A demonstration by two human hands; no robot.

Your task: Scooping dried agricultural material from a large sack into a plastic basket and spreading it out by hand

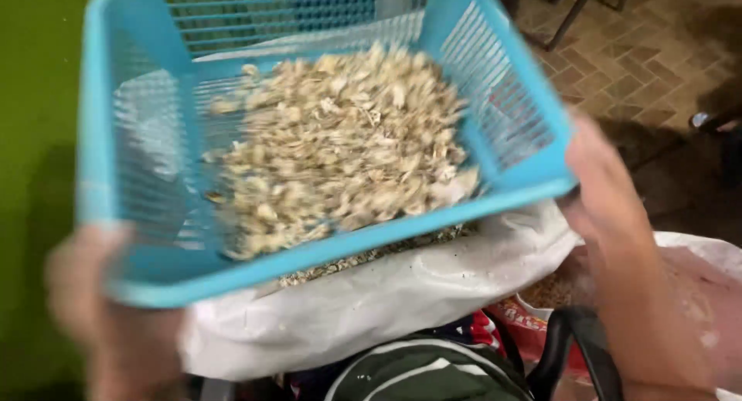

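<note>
Up close, both hands clasp a blue slatted basket [139,177] of pale husky bits [340,146] over a white sack [402,293], left hand [116,324] at seven o'clock, right hand [607,192] at three.

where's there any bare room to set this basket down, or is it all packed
Free: the brick floor at upper right, beyond the blue basket, and the green surface along the left. Crowded: under the basket, the white sack, a dark green bag and a black handle press together. Left hand and right hand grip the basket's near corners.
</note>
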